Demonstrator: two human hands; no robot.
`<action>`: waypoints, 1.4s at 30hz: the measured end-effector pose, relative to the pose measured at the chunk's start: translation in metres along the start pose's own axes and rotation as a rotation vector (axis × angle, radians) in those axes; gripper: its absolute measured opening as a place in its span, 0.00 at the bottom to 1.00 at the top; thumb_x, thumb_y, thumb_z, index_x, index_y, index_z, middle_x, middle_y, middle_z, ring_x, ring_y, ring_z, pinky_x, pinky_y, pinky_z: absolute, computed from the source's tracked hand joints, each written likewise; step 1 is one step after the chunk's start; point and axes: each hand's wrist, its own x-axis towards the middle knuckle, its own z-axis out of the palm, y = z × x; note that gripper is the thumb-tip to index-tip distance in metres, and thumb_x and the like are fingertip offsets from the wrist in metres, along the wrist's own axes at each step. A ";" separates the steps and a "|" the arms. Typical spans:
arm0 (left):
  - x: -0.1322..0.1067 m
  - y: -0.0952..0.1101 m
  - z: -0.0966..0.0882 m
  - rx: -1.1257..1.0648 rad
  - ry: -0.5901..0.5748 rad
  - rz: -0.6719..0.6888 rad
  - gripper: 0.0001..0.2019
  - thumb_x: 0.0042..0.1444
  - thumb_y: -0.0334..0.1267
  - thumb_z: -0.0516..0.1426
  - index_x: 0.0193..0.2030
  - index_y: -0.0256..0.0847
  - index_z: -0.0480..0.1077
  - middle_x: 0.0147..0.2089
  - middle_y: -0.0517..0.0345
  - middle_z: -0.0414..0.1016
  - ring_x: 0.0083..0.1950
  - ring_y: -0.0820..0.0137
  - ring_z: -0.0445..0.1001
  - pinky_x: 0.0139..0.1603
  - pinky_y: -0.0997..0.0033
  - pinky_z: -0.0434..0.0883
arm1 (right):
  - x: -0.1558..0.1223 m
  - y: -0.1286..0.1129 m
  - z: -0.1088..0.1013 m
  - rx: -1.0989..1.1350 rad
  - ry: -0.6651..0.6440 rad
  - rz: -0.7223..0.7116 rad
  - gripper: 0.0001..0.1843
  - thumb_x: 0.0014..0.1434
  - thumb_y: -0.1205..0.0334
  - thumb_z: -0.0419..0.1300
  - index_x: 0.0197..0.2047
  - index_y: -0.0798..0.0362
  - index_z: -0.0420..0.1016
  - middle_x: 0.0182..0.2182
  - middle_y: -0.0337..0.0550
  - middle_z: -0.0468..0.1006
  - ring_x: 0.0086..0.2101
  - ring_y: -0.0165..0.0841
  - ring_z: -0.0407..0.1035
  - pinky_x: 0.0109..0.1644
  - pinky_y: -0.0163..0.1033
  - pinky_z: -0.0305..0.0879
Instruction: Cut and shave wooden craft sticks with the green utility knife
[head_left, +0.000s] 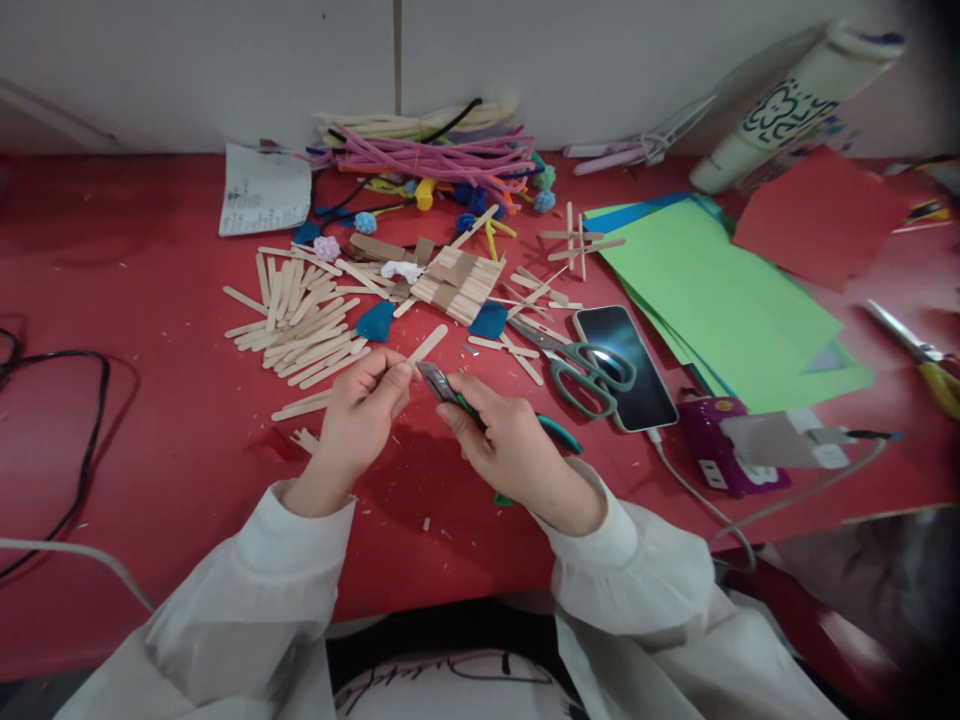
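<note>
Between the thumb and fingers of my left hand [367, 405] is a wooden craft stick [429, 343], its rounded end pointing up and to the right. My right hand [499, 430] grips a utility knife [437, 383] with a green and dark handle. The knife's blade end is close beside the stick at my left fingertips; whether it touches cannot be made out. A heap of loose craft sticks [300, 320] lies just beyond my left hand. Beyond both hands sits a bundle of craft sticks [459, 283] wrapped with a brown band.
Scissors [585, 375] overlap a phone [630, 365] right of my hands, its cable trailing rightward. Green paper sheets [720, 290], a purple box [712, 440] and a tilted tumbler [795, 110] stand farther right. Pipe cleaners [435, 160] lie at the back; a black cable [94, 440] runs left.
</note>
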 end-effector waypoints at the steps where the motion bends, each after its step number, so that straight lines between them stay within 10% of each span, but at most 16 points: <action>1: -0.001 0.000 0.000 0.021 0.003 0.002 0.09 0.57 0.38 0.51 0.27 0.40 0.64 0.17 0.68 0.53 0.18 0.78 0.49 0.19 0.75 0.50 | 0.000 0.000 0.000 0.000 0.004 0.003 0.10 0.62 0.63 0.50 0.46 0.53 0.66 0.30 0.42 0.73 0.23 0.29 0.67 0.29 0.34 0.61; 11: -0.006 -0.001 0.003 0.329 0.109 0.154 0.09 0.59 0.39 0.50 0.28 0.41 0.60 0.21 0.66 0.56 0.22 0.76 0.54 0.23 0.73 0.54 | 0.005 -0.001 -0.001 0.815 -0.199 0.388 0.15 0.60 0.54 0.53 0.46 0.54 0.64 0.23 0.34 0.71 0.13 0.23 0.63 0.13 0.29 0.60; 25: 0.001 0.004 -0.005 -0.125 -0.054 -0.142 0.09 0.55 0.36 0.52 0.24 0.39 0.62 0.15 0.69 0.51 0.17 0.80 0.47 0.19 0.75 0.45 | 0.001 0.006 0.001 -0.146 0.029 -0.101 0.12 0.62 0.65 0.50 0.47 0.56 0.68 0.35 0.48 0.78 0.28 0.32 0.71 0.32 0.35 0.64; 42: -0.004 0.001 0.002 0.396 0.094 0.142 0.10 0.58 0.40 0.50 0.27 0.41 0.60 0.21 0.66 0.57 0.23 0.76 0.57 0.25 0.75 0.57 | 0.004 0.001 -0.005 0.385 -0.151 0.278 0.11 0.63 0.57 0.50 0.45 0.54 0.65 0.25 0.35 0.70 0.15 0.21 0.64 0.18 0.28 0.59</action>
